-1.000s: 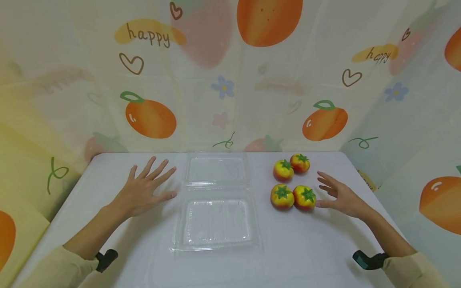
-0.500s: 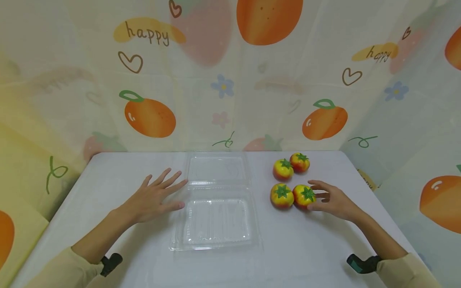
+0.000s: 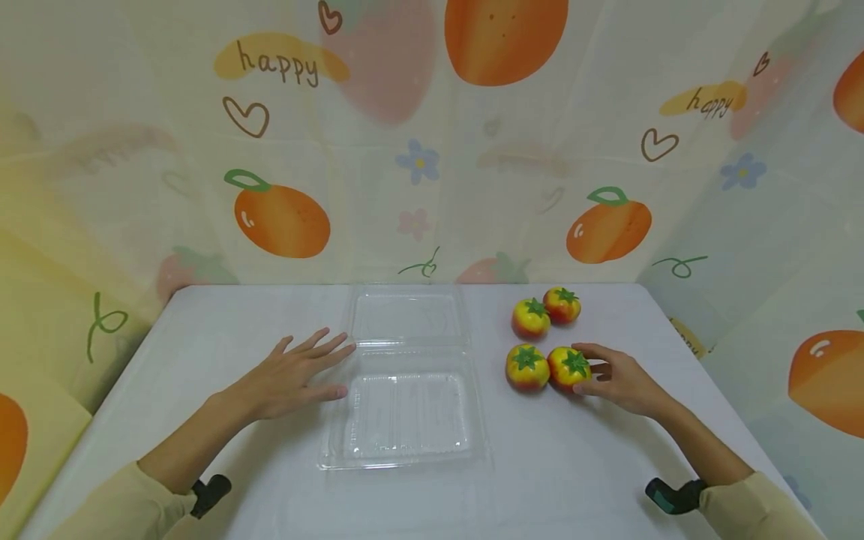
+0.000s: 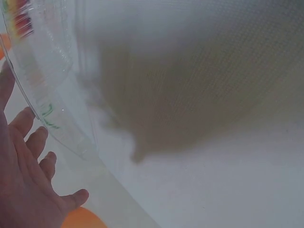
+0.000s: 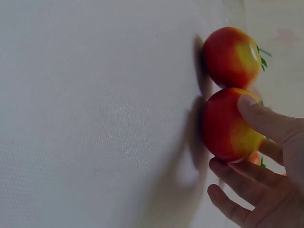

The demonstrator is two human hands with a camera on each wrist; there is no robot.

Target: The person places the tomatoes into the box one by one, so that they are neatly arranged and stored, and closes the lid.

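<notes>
My right hand (image 3: 619, 381) has its thumb and fingers around the right side of a red-and-yellow tomato (image 3: 567, 366) with a green star-shaped top. In the right wrist view the thumb lies on the near side of that tomato (image 5: 228, 128), with fingertips at its other side. A second tomato (image 3: 526, 369) sits against it on the left. Fingers spread, my left hand (image 3: 286, 381) is at the left side of a clear plastic clamshell box (image 3: 405, 461), whose lid lies folded back. Left fingertips (image 4: 39, 137) overlap the box's edge in the left wrist view.
Two more tomatoes, a nearer one (image 3: 530, 319) and a farther one (image 3: 562, 305), stand behind the first pair. A white cloth covers the table (image 3: 540, 480). Behind it hangs a fruit-patterned curtain (image 3: 472, 202).
My right hand has moved left onto the nearest tomato and closed its fingers around it. The left hand has moved right and slightly nearer, up to the clamshell box.
</notes>
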